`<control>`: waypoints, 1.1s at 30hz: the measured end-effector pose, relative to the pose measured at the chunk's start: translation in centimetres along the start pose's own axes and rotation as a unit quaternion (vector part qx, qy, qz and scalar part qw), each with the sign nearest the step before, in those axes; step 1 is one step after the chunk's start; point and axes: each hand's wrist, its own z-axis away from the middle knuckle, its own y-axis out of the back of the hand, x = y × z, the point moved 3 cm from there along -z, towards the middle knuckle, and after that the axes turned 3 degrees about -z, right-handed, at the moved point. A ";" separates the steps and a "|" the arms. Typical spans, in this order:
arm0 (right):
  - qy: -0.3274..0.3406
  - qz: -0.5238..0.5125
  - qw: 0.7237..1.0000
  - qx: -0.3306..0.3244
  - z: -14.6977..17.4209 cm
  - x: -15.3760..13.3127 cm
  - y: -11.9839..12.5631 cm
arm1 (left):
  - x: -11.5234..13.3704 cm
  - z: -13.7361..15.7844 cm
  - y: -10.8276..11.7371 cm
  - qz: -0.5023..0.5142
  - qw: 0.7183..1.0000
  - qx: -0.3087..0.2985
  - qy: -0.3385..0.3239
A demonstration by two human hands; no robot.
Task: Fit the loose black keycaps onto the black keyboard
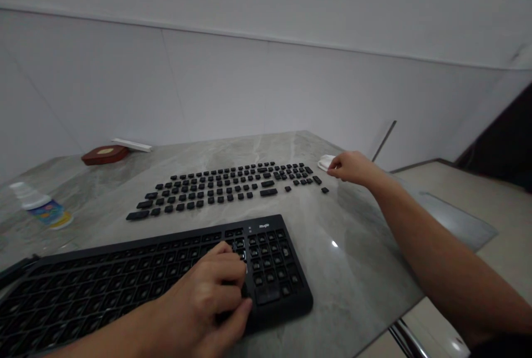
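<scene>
- Lying across the near side of a grey, marbled bench, a black keyboard shows rows of bare key sockets, with pale lettering at its upper right; its left end runs toward the picture's edge.
- Black keycaps sit spread beyond it in keyboard order, long bars among small squares, a few set slightly apart at the right.
- The person's left grip lies curled over the keyboard beside the number pad; whether it is clenched on the frame cannot be told.
- The right grip, arm outstretched, pinches a white cloth just beyond the keycaps' right end.
- A narrow strip of bench separates keyboard and keycaps; a wider stretch opens between the keyboard's right side and the bench's slanting right edge, which passes beneath the forearm.
- The bench's far edge meets a pale wall.
- At left stand a white-capped bottle and, near the wall, a red-brown case.
</scene>
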 end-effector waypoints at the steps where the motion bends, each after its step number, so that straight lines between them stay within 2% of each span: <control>1: -0.014 -0.007 1.000 -0.017 0.0 0.3 -0.2 | 0.1 0.0 0.1 -0.004 1.000 -0.006 0.001; 11: -0.027 -0.075 0.984 -0.157 0.1 -0.1 -2.6 | 0.1 -0.2 0.4 -0.040 0.989 -0.142 -0.023; 17: 0.016 -0.085 0.977 -0.194 0.0 -0.5 -3.7 | -0.2 0.0 0.2 -0.028 0.991 -0.128 -0.017; 22: 0.069 -0.117 0.959 -0.248 1.3 -2.5 -3.6 | -0.2 -0.1 0.0 -0.028 0.991 -0.127 -0.021; 24: 0.096 -0.144 0.942 -0.288 2.5 -4.0 -3.5 | -0.2 -0.1 0.0 -0.023 0.992 -0.126 -0.020; 28: 0.154 -0.202 0.888 -0.384 5.8 -7.5 -3.9 | -0.3 0.1 -0.2 -0.013 0.991 -0.129 -0.015; 31: 0.222 -0.307 0.802 -0.462 8.5 -10.2 -4.6 | -0.4 0.1 -0.3 -0.006 0.991 -0.130 -0.010; 33: 0.255 -0.342 0.767 -0.480 9.9 -11.5 -5.0 | -0.4 -0.1 -0.3 0.000 0.992 -0.127 -0.007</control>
